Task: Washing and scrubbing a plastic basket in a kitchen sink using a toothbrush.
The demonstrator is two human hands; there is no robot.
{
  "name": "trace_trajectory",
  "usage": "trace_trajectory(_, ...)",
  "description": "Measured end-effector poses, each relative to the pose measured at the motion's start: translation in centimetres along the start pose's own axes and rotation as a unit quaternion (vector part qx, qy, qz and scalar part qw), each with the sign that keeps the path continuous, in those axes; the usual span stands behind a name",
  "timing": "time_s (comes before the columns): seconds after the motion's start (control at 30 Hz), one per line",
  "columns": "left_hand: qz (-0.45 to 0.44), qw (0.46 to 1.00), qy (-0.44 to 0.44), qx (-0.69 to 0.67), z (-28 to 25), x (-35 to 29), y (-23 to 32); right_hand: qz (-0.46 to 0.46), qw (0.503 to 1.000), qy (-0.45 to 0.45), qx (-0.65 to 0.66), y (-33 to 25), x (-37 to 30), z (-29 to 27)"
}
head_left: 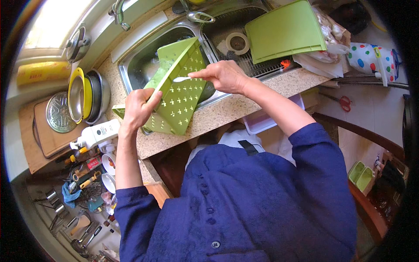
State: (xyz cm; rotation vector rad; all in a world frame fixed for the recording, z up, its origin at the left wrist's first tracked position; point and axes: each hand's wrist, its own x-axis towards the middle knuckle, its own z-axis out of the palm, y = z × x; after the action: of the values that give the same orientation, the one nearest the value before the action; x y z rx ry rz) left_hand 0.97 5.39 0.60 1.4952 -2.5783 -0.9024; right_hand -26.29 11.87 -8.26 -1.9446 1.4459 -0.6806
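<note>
- The left hand gripped the basket, tilted over the left sink and the front edge of the counter.
- The right hand pinched a white tool by the holed wall; contact was unclear.
- Scrubbing seemed under way, the basket not yet set down.
- A green tray lay over the right sink, perhaps done; rinsing probably remained.

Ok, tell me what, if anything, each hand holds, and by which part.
The left hand grips the green basket by its rim; the right hand holds a small white tool by one end.
</note>
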Motion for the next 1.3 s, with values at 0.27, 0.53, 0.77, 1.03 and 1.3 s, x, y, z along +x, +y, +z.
trace_trajectory(0.27, 0.012, 1.000, -0.018, -0.016, -0.4, 0.7, -0.6, 0.015, 1.000, 0.002, 0.012, 1.4, 0.3, 1.0)
trace_trajectory(0.53, 0.011, 0.999, -0.029, -0.034, -0.5, 1.6, -1.1, 0.024, 0.998, 0.016, 0.057, 1.0, 0.4, 2.2)
trace_trajectory(0.77, 0.000, 0.997, -0.040, -0.063, -0.7, 2.1, -2.0, 0.012, 0.999, 0.023, 0.020, -0.3, 1.3, 1.2)
trace_trajectory(1.03, -0.004, 0.983, -0.015, -0.182, -2.1, 2.9, -2.9, 0.051, 0.972, 0.159, 0.167, -0.1, 0.3, 2.9)
trace_trajectory(1.3, -0.025, 0.976, -0.038, -0.212, -4.2, 4.6, -3.7, 0.062, 0.961, 0.132, 0.235, -2.1, -2.3, 5.9)
